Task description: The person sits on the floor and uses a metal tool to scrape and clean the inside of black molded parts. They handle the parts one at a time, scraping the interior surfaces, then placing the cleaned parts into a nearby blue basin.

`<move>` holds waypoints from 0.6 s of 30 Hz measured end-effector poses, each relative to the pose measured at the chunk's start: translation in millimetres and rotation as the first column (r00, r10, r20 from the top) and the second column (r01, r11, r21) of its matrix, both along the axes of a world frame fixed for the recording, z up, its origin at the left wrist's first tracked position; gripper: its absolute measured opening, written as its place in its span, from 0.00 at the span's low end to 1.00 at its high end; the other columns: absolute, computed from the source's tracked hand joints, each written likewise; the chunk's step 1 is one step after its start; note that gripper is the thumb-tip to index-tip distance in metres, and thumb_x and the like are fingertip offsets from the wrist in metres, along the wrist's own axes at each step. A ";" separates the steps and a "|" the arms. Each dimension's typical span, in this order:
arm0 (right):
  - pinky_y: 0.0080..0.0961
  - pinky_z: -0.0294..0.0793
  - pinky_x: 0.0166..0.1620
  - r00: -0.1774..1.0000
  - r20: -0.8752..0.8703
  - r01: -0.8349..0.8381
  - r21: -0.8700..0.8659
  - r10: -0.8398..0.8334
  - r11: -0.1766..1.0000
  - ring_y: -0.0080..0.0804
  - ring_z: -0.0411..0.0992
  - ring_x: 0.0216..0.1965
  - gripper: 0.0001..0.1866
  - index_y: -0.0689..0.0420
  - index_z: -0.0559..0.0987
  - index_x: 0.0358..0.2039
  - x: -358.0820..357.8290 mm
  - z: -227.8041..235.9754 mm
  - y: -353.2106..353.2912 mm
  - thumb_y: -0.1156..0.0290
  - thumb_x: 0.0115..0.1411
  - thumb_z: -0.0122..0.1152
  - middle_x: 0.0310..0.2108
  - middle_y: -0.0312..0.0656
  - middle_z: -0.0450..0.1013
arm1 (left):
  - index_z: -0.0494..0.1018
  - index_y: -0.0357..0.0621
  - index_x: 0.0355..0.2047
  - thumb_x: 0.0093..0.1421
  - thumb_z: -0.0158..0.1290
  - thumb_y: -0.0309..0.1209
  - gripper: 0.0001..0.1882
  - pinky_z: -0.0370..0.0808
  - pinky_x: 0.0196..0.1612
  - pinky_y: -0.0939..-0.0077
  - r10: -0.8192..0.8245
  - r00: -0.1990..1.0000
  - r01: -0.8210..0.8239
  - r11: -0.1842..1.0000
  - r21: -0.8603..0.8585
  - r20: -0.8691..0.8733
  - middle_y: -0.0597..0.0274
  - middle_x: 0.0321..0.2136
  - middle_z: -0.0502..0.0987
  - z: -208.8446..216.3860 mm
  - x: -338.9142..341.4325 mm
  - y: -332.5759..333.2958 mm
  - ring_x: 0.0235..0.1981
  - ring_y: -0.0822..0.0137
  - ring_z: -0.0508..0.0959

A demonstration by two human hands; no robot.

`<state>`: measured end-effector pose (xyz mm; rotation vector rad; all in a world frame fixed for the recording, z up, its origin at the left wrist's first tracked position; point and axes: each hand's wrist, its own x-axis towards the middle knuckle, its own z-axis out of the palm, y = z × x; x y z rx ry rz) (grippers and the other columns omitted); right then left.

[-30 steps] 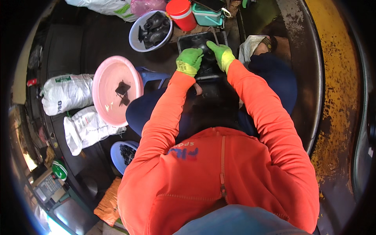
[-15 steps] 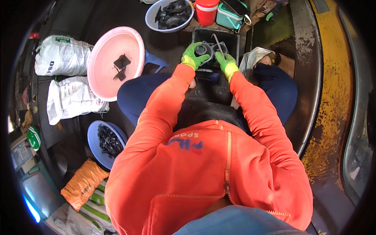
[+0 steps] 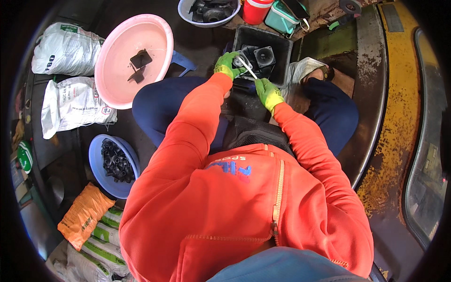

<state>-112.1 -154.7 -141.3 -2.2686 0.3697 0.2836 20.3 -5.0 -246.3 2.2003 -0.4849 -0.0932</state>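
Observation:
My left hand, in a green glove, is closed around a dark plastic part at the near left corner of a black bin. A slim metal rod with a bent tip is in my gloved right hand. Its far end crosses over the left hand's part; whether it touches cannot be made out. Inside the black bin lie several dark moulded parts, among them one with a square, hollowed end. My fingers cover much of the held part.
To the left stand a pink basin with a few dark pieces and a blue basin full of black parts. Another basin, a red container and a teal box are at the back. White sacks lie far left.
The rod's tip has swung left and down, from pointing up over the bin to lying across the part. My right hand has drawn slightly nearer. The held part shows less now.

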 end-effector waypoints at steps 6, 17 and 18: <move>0.48 0.66 0.39 0.995 0.097 -0.010 -0.058 0.016 0.998 0.61 0.69 0.39 0.20 0.60 0.70 0.34 -10.1 -8.1 0.0 0.54 0.66 0.42 0.33 0.57 0.72 | 0.72 0.48 0.49 0.39 0.69 0.30 0.33 0.71 0.51 0.64 0.014 0.993 -0.003 0.996 0.094 -0.121 0.55 0.45 0.76 15.1 -3.4 1.2 0.48 0.53 0.75; 0.46 0.68 0.40 0.999 -0.018 0.032 -0.152 -0.035 0.988 0.61 0.70 0.38 0.21 0.59 0.72 0.38 -10.2 -36.1 -3.1 0.53 0.67 0.40 0.33 0.60 0.72 | 0.73 0.47 0.49 0.41 0.68 0.30 0.32 0.71 0.50 0.67 0.012 0.998 -0.015 0.999 -0.042 -0.062 0.58 0.43 0.76 -10.6 -1.1 0.7 0.46 0.56 0.75; 0.46 0.68 0.43 0.998 0.054 0.033 -0.111 -0.027 0.993 0.61 0.70 0.41 0.22 0.60 0.72 0.40 -9.5 -35.7 -2.9 0.52 0.66 0.40 0.35 0.60 0.73 | 0.73 0.47 0.49 0.41 0.68 0.30 0.31 0.71 0.50 0.68 -0.013 0.996 0.006 0.997 -0.077 -0.090 0.59 0.44 0.76 -11.2 -1.2 0.6 0.47 0.57 0.76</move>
